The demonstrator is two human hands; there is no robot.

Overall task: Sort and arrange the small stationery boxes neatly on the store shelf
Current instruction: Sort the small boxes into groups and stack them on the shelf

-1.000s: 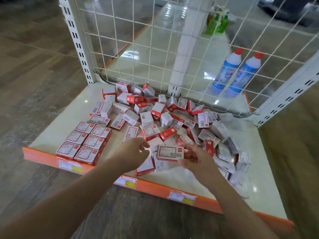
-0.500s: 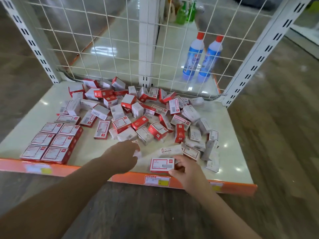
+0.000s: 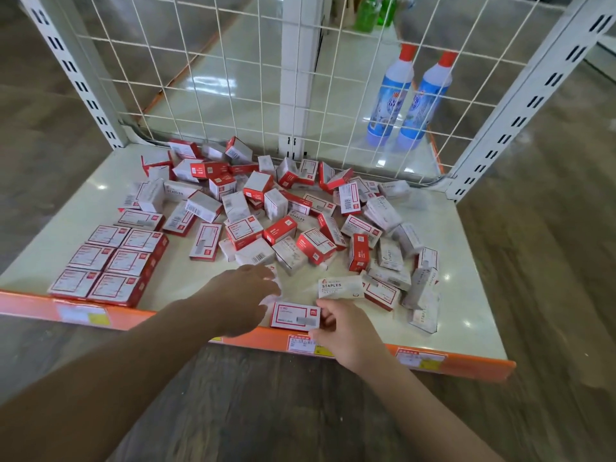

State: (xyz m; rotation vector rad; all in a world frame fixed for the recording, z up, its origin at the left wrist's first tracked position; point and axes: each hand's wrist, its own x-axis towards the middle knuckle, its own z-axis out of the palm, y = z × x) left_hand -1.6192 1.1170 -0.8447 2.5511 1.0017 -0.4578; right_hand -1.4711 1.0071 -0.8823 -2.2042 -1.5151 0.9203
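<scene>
A low cream shelf (image 3: 466, 315) carries a loose pile of small red-and-white stationery boxes (image 3: 283, 208). At the front left, several boxes lie flat in a neat block (image 3: 110, 261). My right hand (image 3: 343, 331) grips a flat red-framed box (image 3: 295, 315) by its right end, at the shelf's front edge. My left hand (image 3: 240, 295) is just left of it, fingers curled over a small white box that is mostly hidden. A white box marked STAPLES (image 3: 340, 286) lies just behind my right hand.
An orange price strip (image 3: 466, 365) runs along the front edge. A white wire grid (image 3: 233, 78) closes the back between slotted uprights (image 3: 76, 71). Two blue-and-white bottles (image 3: 390, 95) stand behind the grid. Wooden floor surrounds the shelf.
My right hand has carried the red-framed box from above the pile down to the shelf's front edge. My left hand stayed close by, at the pile's front. The view shifted left.
</scene>
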